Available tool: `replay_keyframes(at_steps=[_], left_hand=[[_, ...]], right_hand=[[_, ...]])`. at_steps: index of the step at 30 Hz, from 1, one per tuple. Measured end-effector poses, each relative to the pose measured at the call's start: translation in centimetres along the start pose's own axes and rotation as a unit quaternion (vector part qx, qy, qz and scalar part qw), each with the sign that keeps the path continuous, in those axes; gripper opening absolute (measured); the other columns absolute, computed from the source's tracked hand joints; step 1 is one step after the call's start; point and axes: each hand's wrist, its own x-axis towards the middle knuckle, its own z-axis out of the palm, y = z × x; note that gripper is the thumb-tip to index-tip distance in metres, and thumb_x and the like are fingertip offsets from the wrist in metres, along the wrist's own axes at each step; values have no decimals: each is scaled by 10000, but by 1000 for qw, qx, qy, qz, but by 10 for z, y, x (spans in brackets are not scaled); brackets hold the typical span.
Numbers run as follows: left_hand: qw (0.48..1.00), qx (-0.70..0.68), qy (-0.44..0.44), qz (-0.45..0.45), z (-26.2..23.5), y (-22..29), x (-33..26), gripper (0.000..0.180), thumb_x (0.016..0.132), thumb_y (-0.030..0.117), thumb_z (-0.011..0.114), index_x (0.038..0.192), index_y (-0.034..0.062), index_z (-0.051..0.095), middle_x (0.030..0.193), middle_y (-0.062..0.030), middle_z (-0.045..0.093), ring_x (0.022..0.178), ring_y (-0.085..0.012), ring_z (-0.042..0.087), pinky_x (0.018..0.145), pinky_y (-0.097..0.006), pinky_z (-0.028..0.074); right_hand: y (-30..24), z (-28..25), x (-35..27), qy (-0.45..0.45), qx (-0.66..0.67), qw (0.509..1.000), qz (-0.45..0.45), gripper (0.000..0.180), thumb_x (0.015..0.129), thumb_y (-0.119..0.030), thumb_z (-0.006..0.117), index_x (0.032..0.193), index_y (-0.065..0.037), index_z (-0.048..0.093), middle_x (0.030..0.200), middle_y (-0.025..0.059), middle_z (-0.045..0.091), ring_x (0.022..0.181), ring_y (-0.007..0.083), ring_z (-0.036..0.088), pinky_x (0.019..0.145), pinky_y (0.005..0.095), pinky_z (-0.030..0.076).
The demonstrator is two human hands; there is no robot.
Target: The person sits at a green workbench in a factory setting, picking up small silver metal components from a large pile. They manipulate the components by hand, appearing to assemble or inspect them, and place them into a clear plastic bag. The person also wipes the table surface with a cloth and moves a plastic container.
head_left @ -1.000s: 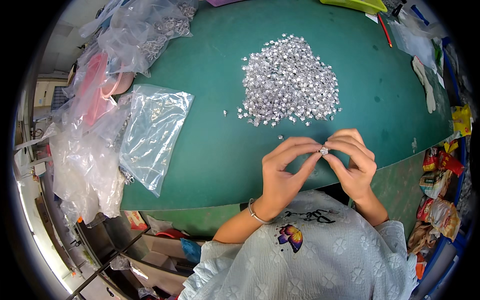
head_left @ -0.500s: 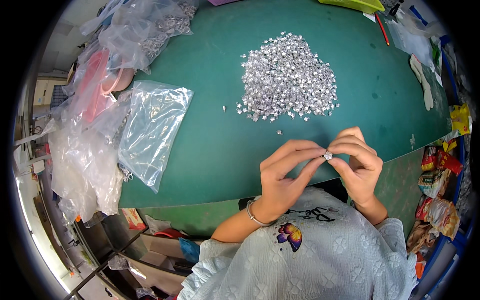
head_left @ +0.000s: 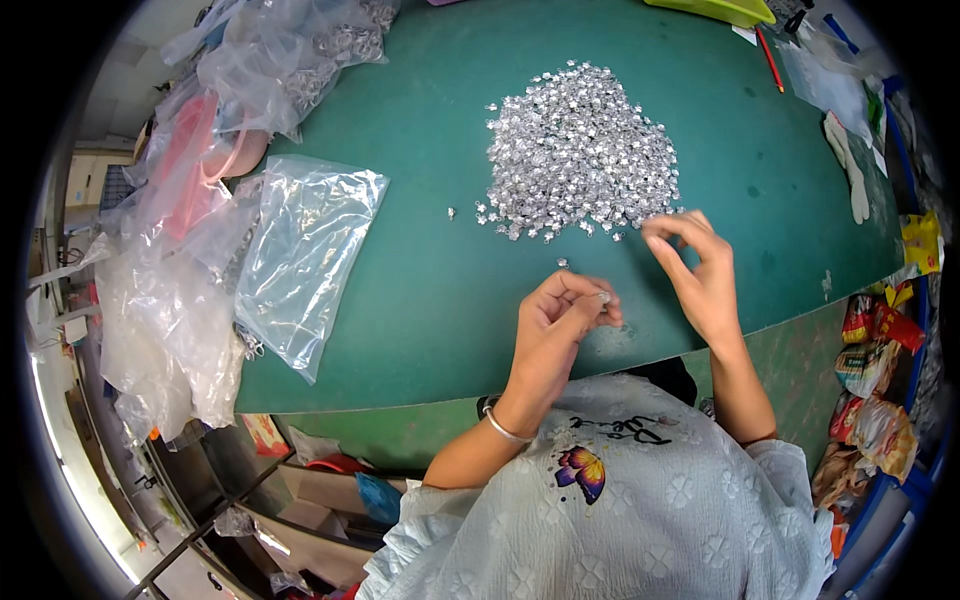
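A heap of small silver star- or flower-shaped metal charms (head_left: pixel 580 150) lies on the green tabletop. My left hand (head_left: pixel 553 325), with a bangle at its wrist, is closed above the near part of the table. Between its thumb and fingers a single silver charm (head_left: pixel 604 297) shows. My right hand (head_left: pixel 700 270) reaches to the heap's near right edge, thumb and forefinger slightly apart, with nothing visible between them. Just beyond my left hand rests one loose charm (head_left: pixel 562 263), and another stray charm (head_left: pixel 451 213) sits left of the heap.
A flat clear plastic bag (head_left: pixel 310 260) lies to the left, beside more bags of metal parts and a pink basket (head_left: pixel 240 155). Toward the far right are a yellow-green tray (head_left: pixel 715 10), a red pencil (head_left: pixel 770 60) and a white glove (head_left: pixel 846 165).
My hands have parted from around the charm. The left one keeps the charm and has drawn left; the right one has let go and moved away to the heap's edge.
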Motion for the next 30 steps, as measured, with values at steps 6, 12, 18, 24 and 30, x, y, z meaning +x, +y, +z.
replay_keyframes(at_steps=[6,12,18,24,30], left_hand=[[997,-36,-8,-73,-16,-11,3,52,823,22,474,838,6,522,877,-133,574,800,-181,568,719,-316,500],[998,-46,-22,-44,-24,-18,4,112,852,17,463,923,-4,547,882,-111,582,814,-164,567,728,-298,489],[998,35,51,-9,-17,-16,10,165,892,64,485,1017,-20,552,909,-91,588,804,-137,555,731,-268,469],[991,93,41,92,4,0,5,199,855,40,559,1046,-16,567,923,-46,589,763,-68,520,671,-197,438],[995,85,8,44,9,10,-4,157,830,-11,576,983,-22,609,921,-29,588,729,-47,500,631,-170,408]], right_hand=[[24,42,39,-4,-188,968,-165,189,727,-74,646,910,-37,616,891,69,583,829,238,512,732,330,388],[30,37,37,-7,-221,959,-179,93,717,-59,652,802,-39,619,760,47,581,749,217,513,709,323,365],[15,22,17,-9,60,998,-2,61,747,5,625,799,-27,621,783,61,607,750,171,526,712,271,385],[-12,17,-9,-38,221,974,-27,82,732,42,620,799,-4,612,806,75,609,775,178,523,721,296,399],[-20,10,-11,-34,138,979,-146,102,672,10,658,768,0,626,801,92,606,755,213,518,684,301,411]])
